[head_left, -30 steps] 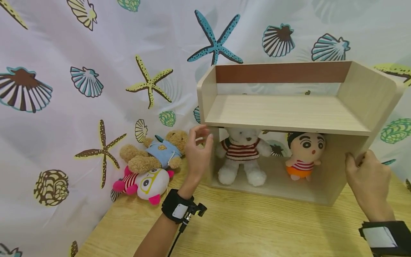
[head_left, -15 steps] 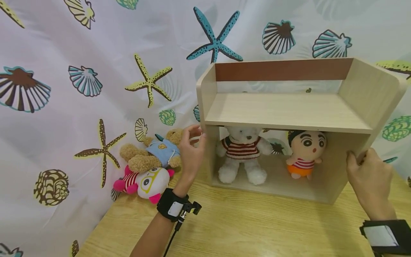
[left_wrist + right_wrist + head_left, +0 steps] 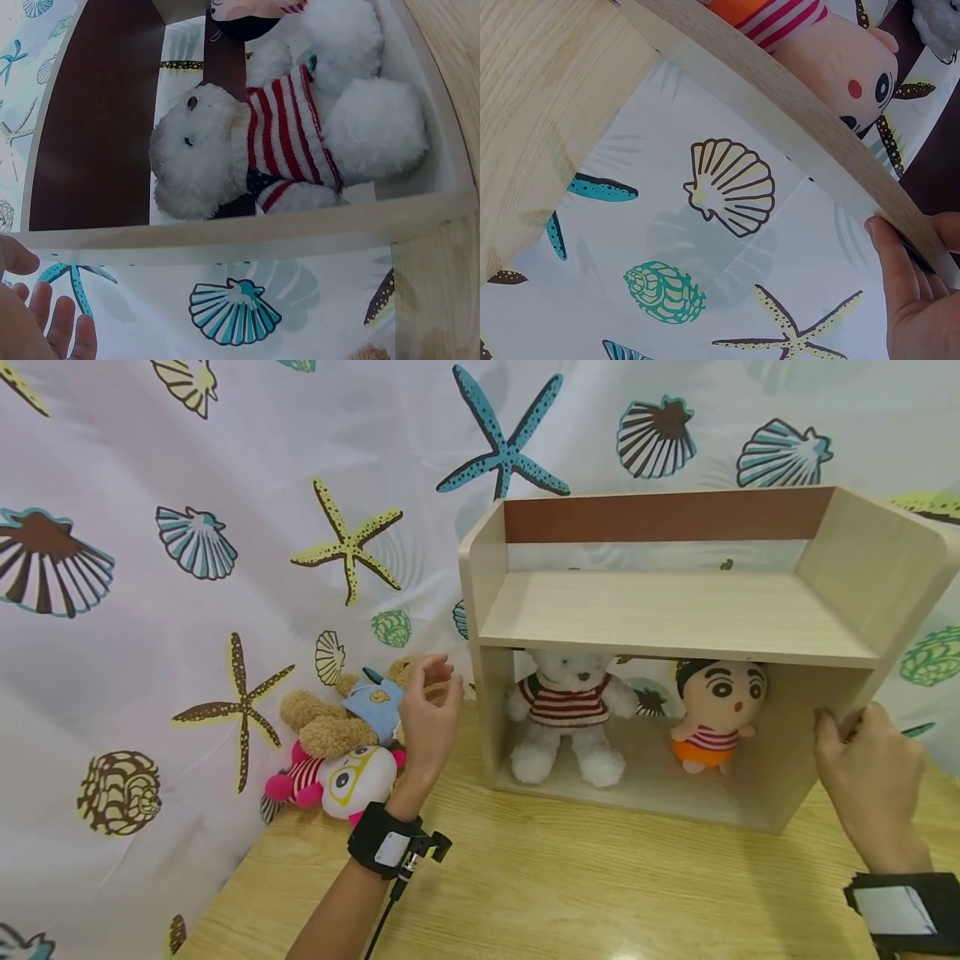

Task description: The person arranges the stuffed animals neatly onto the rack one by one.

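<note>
A pale wooden two-tier shelf [image 3: 675,610] stands on the table. My right hand [image 3: 873,777] grips the front edge of its right side panel, thumb inside and fingers outside, as the right wrist view also shows. My left hand [image 3: 431,718] is off the left panel, fingers loosely bent and holding nothing. Beyond that hand lie a brown teddy bear [image 3: 322,727] in a blue top and a pink-and-white plush toy [image 3: 360,781] with yellow glasses. In the lower compartment sit a white teddy bear [image 3: 570,714] in a striped sweater and a black-haired doll [image 3: 716,718] in orange shorts.
The wooden table [image 3: 585,877] spreads in front of the shelf. A white curtain [image 3: 247,460] printed with shells and starfish hangs behind and to the left. The upper tier has a brown back rail [image 3: 660,518].
My left hand has moved left, away from the shelf's left panel and toward the brown teddy bear. My right hand keeps its grip on the right panel. The head view has shifted slightly.
</note>
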Demonstrator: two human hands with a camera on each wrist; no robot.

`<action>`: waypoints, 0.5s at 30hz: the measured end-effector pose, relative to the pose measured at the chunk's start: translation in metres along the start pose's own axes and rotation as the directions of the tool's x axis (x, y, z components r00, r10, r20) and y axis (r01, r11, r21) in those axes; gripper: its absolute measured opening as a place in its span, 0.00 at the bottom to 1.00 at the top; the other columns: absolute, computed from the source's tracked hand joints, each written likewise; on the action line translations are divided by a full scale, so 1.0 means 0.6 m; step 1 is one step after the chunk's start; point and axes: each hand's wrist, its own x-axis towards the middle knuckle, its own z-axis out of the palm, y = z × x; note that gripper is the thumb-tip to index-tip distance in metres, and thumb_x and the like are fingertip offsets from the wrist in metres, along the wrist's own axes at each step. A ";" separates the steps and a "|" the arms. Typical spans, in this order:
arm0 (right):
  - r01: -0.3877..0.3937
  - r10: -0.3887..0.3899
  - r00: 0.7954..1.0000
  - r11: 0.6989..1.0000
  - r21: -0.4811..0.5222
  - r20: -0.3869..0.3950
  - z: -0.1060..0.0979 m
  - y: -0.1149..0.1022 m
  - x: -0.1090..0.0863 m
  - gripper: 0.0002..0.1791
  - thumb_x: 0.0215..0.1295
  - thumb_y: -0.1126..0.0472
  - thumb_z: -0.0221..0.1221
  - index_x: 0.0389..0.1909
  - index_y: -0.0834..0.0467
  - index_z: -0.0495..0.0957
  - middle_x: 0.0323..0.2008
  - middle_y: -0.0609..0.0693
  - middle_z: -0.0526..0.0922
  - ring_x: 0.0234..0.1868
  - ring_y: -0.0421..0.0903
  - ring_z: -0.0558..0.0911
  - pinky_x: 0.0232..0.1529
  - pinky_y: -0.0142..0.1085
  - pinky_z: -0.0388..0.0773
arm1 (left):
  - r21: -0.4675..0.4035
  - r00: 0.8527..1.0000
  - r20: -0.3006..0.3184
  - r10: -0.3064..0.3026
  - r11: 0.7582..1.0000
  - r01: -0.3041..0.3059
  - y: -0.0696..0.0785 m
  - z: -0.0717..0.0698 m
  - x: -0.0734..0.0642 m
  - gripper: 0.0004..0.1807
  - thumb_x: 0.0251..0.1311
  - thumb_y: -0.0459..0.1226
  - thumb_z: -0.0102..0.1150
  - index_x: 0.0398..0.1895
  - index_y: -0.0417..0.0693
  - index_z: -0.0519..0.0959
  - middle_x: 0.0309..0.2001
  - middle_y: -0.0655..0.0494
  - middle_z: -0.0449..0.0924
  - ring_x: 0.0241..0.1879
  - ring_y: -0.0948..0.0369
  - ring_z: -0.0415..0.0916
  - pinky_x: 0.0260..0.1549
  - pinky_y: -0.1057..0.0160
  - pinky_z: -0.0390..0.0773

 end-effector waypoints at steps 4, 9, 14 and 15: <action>-0.013 0.013 1.000 1.000 0.001 0.011 -0.002 0.000 -0.001 0.16 0.67 0.67 0.57 0.27 0.78 0.70 0.21 0.76 0.75 0.18 0.74 0.75 0.12 0.41 0.57 | 0.037 1.000 0.013 0.008 0.999 -0.008 -0.025 -0.014 -0.003 0.14 0.64 0.26 0.59 0.52 0.34 0.76 0.42 0.40 0.80 0.45 0.47 0.78 0.43 0.46 0.79; -0.034 0.035 0.999 0.999 -0.012 0.023 -0.003 0.002 -0.002 0.17 0.68 0.66 0.56 0.29 0.80 0.71 0.22 0.77 0.76 0.19 0.74 0.76 0.12 0.41 0.58 | 0.049 1.000 0.023 0.016 0.999 -0.017 -0.061 -0.025 -0.003 0.15 0.63 0.27 0.61 0.53 0.36 0.76 0.43 0.43 0.80 0.45 0.51 0.78 0.43 0.47 0.79; -0.015 0.015 1.000 1.000 -0.013 0.010 -0.002 0.001 0.000 0.16 0.67 0.66 0.56 0.26 0.77 0.69 0.19 0.75 0.75 0.17 0.71 0.75 0.12 0.40 0.56 | 0.058 1.000 0.029 0.001 0.998 -0.003 -0.069 -0.035 -0.006 0.15 0.65 0.27 0.60 0.54 0.37 0.76 0.44 0.40 0.79 0.46 0.49 0.78 0.42 0.43 0.78; -0.010 0.010 1.000 1.000 -0.011 0.007 -0.002 0.001 0.000 0.16 0.67 0.66 0.56 0.25 0.77 0.69 0.19 0.75 0.75 0.16 0.71 0.75 0.12 0.40 0.56 | 0.064 1.000 0.029 -0.004 0.998 0.003 -0.073 -0.038 -0.006 0.15 0.65 0.28 0.60 0.55 0.38 0.76 0.44 0.41 0.79 0.45 0.49 0.78 0.42 0.45 0.79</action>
